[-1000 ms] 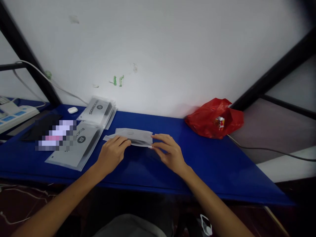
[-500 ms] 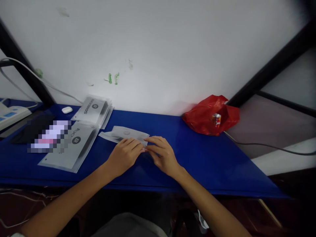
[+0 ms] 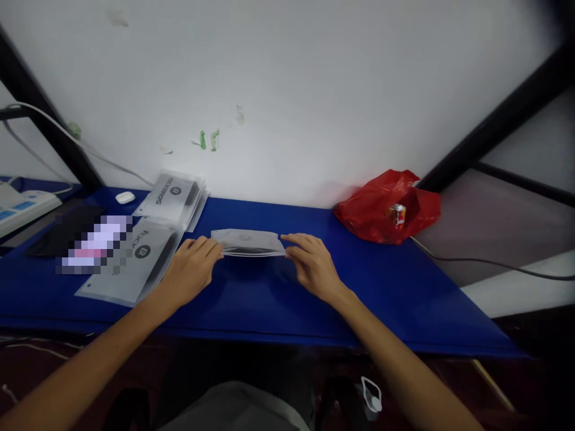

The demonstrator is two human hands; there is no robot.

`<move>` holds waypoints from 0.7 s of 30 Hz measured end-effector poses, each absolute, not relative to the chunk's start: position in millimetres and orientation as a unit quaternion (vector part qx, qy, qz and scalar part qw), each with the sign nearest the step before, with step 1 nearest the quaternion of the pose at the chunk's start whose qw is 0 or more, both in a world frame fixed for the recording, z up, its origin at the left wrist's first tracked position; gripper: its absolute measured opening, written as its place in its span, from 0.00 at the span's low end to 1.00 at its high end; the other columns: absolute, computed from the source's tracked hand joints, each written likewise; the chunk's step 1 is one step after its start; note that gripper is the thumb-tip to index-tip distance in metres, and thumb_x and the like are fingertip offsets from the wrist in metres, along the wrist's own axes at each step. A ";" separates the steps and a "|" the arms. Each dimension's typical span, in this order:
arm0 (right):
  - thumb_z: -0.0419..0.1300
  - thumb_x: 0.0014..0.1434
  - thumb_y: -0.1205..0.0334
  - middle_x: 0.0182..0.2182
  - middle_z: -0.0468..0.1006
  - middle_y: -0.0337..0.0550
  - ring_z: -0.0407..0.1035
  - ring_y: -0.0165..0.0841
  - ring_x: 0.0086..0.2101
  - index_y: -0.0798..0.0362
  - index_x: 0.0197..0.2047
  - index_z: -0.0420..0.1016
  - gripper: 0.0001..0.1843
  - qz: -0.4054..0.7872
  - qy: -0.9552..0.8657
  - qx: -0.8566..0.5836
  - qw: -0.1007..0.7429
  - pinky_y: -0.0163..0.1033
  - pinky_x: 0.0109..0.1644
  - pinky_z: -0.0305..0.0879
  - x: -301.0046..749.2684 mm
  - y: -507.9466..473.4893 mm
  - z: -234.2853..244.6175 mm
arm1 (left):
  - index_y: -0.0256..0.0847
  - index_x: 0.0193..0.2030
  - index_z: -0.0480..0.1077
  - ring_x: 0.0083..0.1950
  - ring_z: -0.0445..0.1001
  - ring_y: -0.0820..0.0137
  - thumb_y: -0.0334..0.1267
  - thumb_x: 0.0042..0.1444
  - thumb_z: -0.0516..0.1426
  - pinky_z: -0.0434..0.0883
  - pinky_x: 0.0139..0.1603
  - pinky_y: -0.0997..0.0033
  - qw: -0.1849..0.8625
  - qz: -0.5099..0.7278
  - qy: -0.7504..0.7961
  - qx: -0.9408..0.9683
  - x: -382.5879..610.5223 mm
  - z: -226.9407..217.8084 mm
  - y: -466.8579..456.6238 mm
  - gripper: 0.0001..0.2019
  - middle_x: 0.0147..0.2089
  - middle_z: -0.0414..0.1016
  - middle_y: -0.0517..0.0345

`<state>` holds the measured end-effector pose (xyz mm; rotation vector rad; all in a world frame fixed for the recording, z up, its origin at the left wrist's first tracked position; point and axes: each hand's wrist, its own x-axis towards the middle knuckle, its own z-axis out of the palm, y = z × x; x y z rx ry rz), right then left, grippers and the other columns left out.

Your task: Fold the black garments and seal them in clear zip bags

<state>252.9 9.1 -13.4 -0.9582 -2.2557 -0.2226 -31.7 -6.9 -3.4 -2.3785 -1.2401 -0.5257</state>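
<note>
A small grey plastic pouch (image 3: 248, 242) lies flat on the blue table (image 3: 278, 299) in front of me. My left hand (image 3: 191, 269) pinches its left end with curled fingers. My right hand (image 3: 312, 265) grips its right end, fingers bent over the edge. The pouch is stretched level between the two hands.
Larger printed grey bags (image 3: 135, 263) lie at the left, with a stack of several more (image 3: 173, 194) by the wall. A white earbud case (image 3: 124, 197) sits behind them. A red plastic bag (image 3: 389, 206) rests at the right by the wall. A cable (image 3: 494, 263) runs off right.
My hands were together on the pouch's right end; they have now spread apart to its two ends, and the pouch lies straight and squared to me.
</note>
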 end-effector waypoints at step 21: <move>0.60 0.57 0.67 0.51 0.73 0.46 0.68 0.40 0.48 0.50 0.38 0.76 0.06 0.016 -0.859 -0.467 0.210 0.49 0.52 0.65 247.2 38.0 -29.7 | 0.38 0.61 0.62 0.66 0.57 0.57 0.42 0.65 0.47 0.61 0.61 0.55 -0.044 -0.147 -0.463 -0.873 8.3 -11.7 17.9 0.20 0.66 0.60 0.46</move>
